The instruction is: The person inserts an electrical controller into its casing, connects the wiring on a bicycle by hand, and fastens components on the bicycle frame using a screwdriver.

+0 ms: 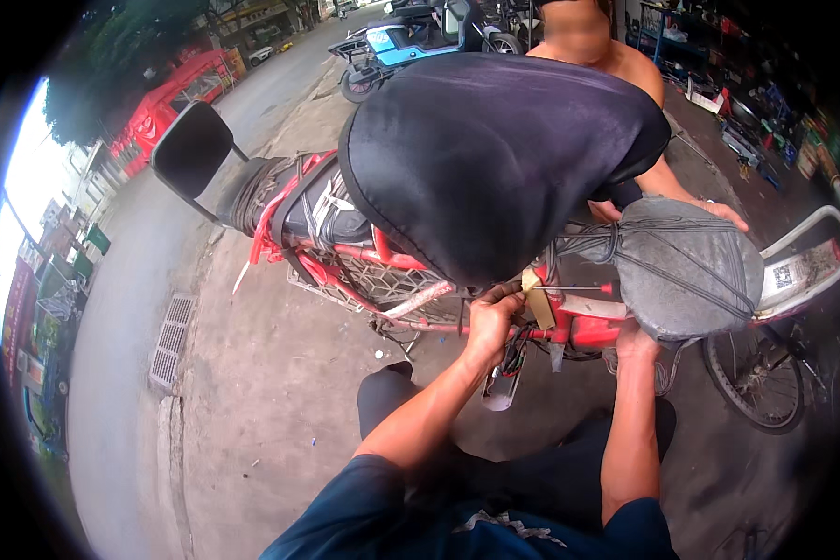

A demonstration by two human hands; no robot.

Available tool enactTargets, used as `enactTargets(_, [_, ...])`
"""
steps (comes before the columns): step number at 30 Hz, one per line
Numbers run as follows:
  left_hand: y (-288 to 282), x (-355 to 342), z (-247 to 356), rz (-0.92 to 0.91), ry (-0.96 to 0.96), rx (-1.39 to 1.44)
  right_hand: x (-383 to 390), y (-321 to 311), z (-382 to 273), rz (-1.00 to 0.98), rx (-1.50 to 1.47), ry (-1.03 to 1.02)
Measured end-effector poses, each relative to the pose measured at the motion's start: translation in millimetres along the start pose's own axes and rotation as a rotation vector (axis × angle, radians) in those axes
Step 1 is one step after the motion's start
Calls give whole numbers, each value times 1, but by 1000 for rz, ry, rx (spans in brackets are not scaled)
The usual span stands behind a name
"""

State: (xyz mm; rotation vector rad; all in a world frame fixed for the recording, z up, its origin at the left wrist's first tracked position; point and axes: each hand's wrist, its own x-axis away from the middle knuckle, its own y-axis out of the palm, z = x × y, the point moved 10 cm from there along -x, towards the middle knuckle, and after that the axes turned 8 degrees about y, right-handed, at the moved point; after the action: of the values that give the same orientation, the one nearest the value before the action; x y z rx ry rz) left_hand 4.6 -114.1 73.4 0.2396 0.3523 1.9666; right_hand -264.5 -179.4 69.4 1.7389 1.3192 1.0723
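A red electric bike (579, 329) stands crosswise before me. My left hand (497, 315) is at its frame, the fingers curled in beside a yellowish flat piece (538, 301); what they grip is not clear. Level with that hand lies a thin metal shaft with a red end (609, 289), resembling a screwdriver. My right hand (637, 342) reaches in under a grey round cover (686, 266) bound with dark cords; its fingers are hidden. A big black fabric cover (495, 149) hangs over the bike's middle, close above my left hand. Loose wires (518, 350) dangle below the frame.
Opposite me, a person's hand (723, 215) rests by the grey cover. A black backrest (193, 149) and strapped rear seat are at the left. A wheel (754, 378) stands at the right. Behind are a blue scooter (411, 42), scattered tools (751, 149) and a floor drain (172, 341).
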Motion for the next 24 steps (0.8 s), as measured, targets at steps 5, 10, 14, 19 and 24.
enactTargets(5, [-3,-2,-3,-18,-22,4,-22,-18,8,129,205,37])
enactTargets(10, [2,-3,3,-13,1,33,-22,-18,-11,134,204,-72])
enactTargets(14, [5,0,4,-35,-15,26,-24,-5,-19,-79,93,-73])
enactTargets(19, [4,0,0,-42,-33,31,-24,-21,-9,13,238,-74])
enactTargets(24, [4,0,-3,-41,-42,72,-36,-34,5,153,294,19])
